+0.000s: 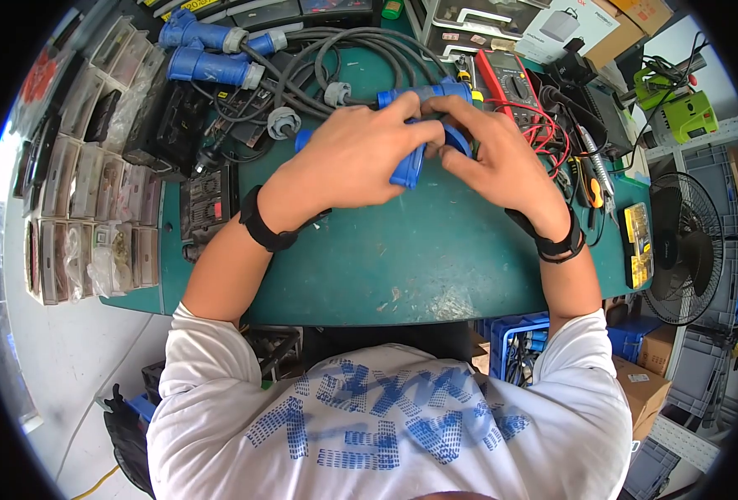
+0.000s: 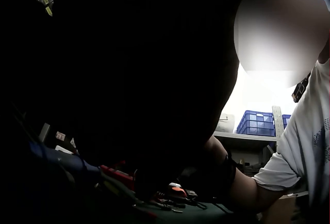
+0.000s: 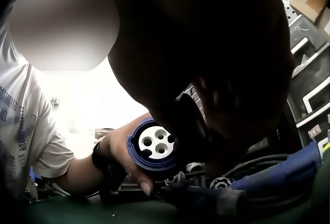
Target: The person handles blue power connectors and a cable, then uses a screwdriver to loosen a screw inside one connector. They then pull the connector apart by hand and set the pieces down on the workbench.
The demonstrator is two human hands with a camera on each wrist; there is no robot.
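Note:
A blue round connector (image 1: pixel 408 171) is gripped by the left hand (image 1: pixel 356 154) above the green table. In the right wrist view the face of this connector (image 3: pixel 156 142) shows, white with several round holes, the left hand (image 3: pixel 126 152) curled round its body. The right hand (image 1: pixel 490 150) is beside it, thumb and fingers pinching a blue round cap (image 1: pixel 458 140) at the connector's right side. In the right wrist view the right hand (image 3: pixel 227 90) is very dark. The left wrist view is mostly black, and the connector is hidden there.
Blue plugs (image 1: pixel 211 68) with coiled grey cables (image 1: pixel 302 75) lie at the back of the green table (image 1: pixel 369 267). A red multimeter (image 1: pixel 509 83) and tools stand at the right, near a yellow case (image 1: pixel 638 246). Drawer units (image 1: pixel 61 175) and a black battery-like block (image 1: pixel 208 200) are at the left.

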